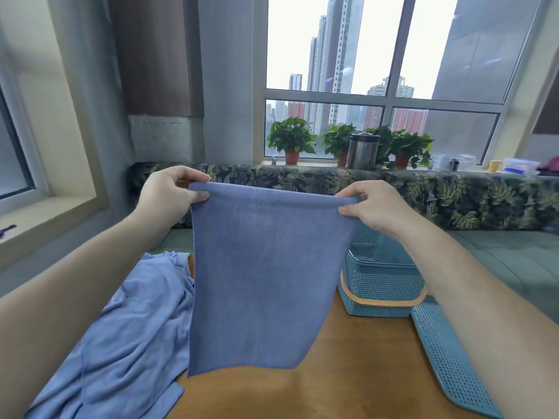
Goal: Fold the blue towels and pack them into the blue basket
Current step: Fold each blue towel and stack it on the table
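A blue towel [263,276] hangs flat in the air above the wooden table [357,376]. My left hand [169,192] pinches its top left corner and my right hand [375,207] pinches its top right corner, so the top edge is stretched between them. A pile of crumpled blue towels [127,334] lies on the table at the left. The blue perforated basket [381,285] with an orange band stands on the table at the right, partly behind the hanging towel and my right forearm.
The basket's blue perforated lid [447,361] lies flat on the table at the right. Behind the table runs a leaf-patterned sofa [453,195]. Potted plants [292,140] and a metal canister [363,151] stand on the window sill.
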A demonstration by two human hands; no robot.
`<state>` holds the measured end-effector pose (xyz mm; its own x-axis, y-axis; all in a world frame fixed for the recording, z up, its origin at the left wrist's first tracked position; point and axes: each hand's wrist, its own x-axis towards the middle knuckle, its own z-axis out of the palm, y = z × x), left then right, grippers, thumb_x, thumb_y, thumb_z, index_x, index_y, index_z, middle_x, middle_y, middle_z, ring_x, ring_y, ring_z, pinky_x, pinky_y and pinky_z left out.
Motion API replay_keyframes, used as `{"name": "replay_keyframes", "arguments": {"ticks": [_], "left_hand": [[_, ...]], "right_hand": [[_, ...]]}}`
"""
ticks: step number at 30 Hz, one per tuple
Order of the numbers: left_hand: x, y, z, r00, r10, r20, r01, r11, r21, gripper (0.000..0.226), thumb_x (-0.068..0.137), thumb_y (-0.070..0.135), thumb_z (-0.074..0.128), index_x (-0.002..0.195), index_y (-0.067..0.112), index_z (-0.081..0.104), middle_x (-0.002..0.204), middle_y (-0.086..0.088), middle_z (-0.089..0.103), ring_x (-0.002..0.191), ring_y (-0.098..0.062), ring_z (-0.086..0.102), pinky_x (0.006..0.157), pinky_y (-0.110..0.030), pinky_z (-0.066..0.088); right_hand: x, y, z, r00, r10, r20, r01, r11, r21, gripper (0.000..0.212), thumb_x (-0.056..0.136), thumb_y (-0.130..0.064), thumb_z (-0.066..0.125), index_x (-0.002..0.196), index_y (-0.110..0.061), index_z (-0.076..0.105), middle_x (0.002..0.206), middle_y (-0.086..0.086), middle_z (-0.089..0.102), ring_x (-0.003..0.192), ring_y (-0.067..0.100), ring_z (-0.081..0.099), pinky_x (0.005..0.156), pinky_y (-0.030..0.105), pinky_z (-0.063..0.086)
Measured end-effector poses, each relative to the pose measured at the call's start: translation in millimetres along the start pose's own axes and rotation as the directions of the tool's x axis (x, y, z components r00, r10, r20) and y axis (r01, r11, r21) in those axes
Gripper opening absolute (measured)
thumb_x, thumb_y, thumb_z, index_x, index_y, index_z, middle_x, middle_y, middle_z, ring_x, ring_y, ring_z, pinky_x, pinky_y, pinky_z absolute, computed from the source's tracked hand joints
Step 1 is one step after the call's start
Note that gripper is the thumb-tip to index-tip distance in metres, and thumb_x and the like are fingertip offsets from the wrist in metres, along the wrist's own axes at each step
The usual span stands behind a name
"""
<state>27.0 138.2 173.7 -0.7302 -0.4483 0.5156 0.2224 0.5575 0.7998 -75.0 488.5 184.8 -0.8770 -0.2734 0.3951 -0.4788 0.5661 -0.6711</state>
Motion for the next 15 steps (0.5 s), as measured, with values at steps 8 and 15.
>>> {"name": "replay_keyframes", "arguments": {"ticks": [8,15], "left_hand": [[17.4,-20.5,7.7,0.986,0.145,0.084,-0.164,0.934,0.316,0.010,0.092,0.017,0.068,0.090,0.026,0.072,0.083,0.007,0.070,0.079,-0.012,0.061,0.069,-0.021,0.045],[79.1,-43.3,44.2,0.993,0.033,0.113,-0.074,0.921,0.383,0.012,0.098,0.015,0.059,0.087,0.020,0.061,0.081,-0.001,0.065,0.081,-0.028,0.063,0.067,-0.034,0.044]], "right_hand": [[18.3,18.2,-0.7,1.000,-0.011,0.021,0.013,0.995,-0.098,0.011,0.098,-0.024,0.064,0.090,-0.026,0.071,0.087,-0.006,0.068,0.075,0.010,0.057,0.066,0.027,0.042],[67.7,29.8,24.0,0.985,0.169,-0.040,-0.161,0.975,0.150,0.013,0.099,-0.023,0.064,0.093,-0.012,0.065,0.080,0.005,0.067,0.057,0.015,0.071,0.049,0.026,0.049]]}}
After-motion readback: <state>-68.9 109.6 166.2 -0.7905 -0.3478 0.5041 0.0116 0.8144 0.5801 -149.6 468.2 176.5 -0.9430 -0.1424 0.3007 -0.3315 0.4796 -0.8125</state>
